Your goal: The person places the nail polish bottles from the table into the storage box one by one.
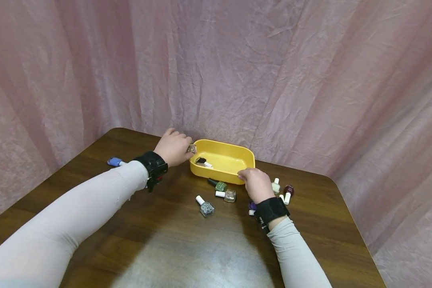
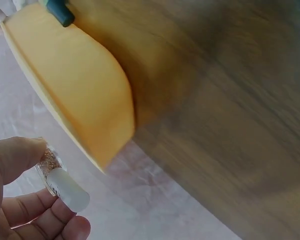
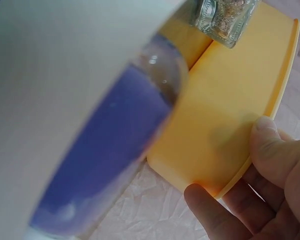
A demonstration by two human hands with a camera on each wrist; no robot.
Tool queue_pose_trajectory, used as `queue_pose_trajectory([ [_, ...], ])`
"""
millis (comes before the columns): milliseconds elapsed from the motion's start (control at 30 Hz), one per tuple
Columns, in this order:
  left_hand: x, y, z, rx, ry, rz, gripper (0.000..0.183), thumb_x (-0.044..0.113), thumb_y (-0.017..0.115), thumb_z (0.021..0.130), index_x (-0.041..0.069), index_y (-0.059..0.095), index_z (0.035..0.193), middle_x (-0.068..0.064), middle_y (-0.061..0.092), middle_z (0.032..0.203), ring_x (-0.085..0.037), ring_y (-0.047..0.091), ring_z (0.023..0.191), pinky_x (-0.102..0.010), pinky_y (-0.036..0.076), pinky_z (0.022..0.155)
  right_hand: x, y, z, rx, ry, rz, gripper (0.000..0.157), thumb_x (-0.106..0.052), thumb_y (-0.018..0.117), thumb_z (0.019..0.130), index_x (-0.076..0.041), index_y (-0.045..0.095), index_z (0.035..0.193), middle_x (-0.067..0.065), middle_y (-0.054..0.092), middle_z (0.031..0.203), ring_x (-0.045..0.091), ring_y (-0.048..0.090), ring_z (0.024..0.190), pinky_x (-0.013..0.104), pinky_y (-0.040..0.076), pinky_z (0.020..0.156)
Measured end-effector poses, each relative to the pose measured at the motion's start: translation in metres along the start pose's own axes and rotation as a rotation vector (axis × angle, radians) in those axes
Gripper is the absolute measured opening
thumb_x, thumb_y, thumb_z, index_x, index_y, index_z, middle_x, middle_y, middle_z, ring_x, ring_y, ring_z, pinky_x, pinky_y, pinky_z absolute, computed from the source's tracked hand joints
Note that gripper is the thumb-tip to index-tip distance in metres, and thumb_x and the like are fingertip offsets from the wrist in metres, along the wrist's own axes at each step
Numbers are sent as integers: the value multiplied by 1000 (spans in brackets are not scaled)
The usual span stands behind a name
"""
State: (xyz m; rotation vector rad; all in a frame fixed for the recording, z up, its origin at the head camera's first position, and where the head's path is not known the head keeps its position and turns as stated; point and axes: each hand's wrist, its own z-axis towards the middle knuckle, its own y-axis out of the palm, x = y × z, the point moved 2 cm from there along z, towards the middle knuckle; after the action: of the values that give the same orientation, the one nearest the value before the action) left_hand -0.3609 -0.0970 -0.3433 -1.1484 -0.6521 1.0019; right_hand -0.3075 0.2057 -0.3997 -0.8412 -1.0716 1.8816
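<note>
My left hand point(image 1: 174, 148) pinches a small nail polish bottle point(image 2: 51, 162) with copper glitter and a white cap. It is above the left end of a yellow plastic tub point(image 1: 216, 173). On the opposite side, my right hand point(image 1: 258, 184) grips the tub's front right rim, thumb and fingers on either side of the wall. Inside the tub, at its left, lie a black-capped bottle point(image 1: 201, 160) and a white cap point(image 1: 208, 165). In the right wrist view a blurred purple nail polish bottle point(image 3: 110, 140) fills much of the left side.
Before the tub lie a green polish bottle point(image 1: 221, 186), a clear glittery one point(image 1: 230, 196) and a silver-flecked one point(image 1: 207, 209). Pale green point(image 1: 275, 187) and dark red point(image 1: 289, 189) bottles are to the right, a blue one point(image 1: 114, 161) far left. A pink curtain point(image 1: 216, 72) hangs behind the table.
</note>
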Motion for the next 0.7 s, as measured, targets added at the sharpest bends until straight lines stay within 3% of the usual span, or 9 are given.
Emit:
queue_pose_trajectory([
  [267, 17, 7, 15, 11, 23, -6, 35, 39, 80, 102, 5, 78, 109, -11, 77, 105, -37, 71, 108, -61, 36, 122, 0, 0, 1, -21, 22, 1, 10, -10, 79, 101, -7, 86, 108, 9, 81, 97, 30, 77, 93, 50, 62, 86],
  [700, 28, 12, 26, 0, 22, -21, 33, 38, 79, 102, 6, 78, 110, -10, 76, 102, -36, 71, 108, -61, 34, 124, -3, -1, 2, -15, 19, -3, 10, -10, 79, 101, -7, 86, 108, 8, 81, 98, 31, 77, 94, 51, 62, 87],
])
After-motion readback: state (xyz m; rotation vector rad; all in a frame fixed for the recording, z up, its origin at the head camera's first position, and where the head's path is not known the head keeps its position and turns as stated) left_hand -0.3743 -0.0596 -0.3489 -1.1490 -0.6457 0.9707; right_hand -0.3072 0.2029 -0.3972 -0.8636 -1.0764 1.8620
